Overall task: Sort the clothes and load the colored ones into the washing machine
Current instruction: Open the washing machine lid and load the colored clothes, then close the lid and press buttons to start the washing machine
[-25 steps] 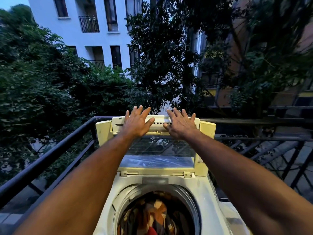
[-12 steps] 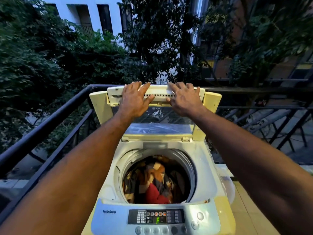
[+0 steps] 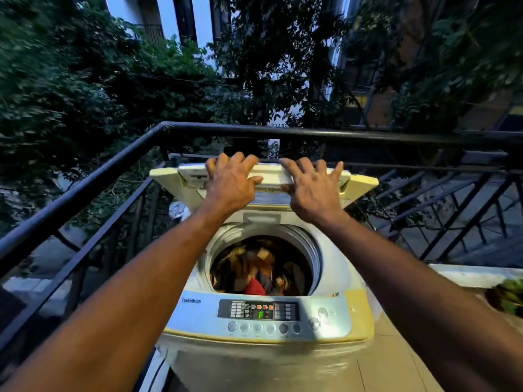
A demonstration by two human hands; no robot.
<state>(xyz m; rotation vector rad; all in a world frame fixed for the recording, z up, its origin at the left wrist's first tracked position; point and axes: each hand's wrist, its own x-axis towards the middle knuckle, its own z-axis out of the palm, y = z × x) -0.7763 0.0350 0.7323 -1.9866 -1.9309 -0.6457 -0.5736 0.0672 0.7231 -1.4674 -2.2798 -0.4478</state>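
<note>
A top-loading washing machine (image 3: 353,306) stands on a balcony with its drum uncovered. Colored clothes (image 3: 260,270), orange, brown and red, fill the drum. The folding lid (image 3: 362,182) is tilted forward and partly lowered over the back of the tub. My left hand (image 3: 232,185) holds the lid's upper edge, with its fingers curled over it. My right hand (image 3: 314,190) presses on the lid beside it with its fingers spread and fairly straight. Both arms reach out over the drum.
The control panel (image 3: 259,309) at the machine's front shows a lit green display. A black metal railing (image 3: 368,134) runs behind and to the left of the machine. A white ledge (image 3: 467,274) with a green plant (image 3: 509,295) lies to the right. Trees and buildings stand beyond.
Both hands have brought the lid down from nearly upright to a low forward tilt. My view has dropped, so the whole drum and the control panel now show.
</note>
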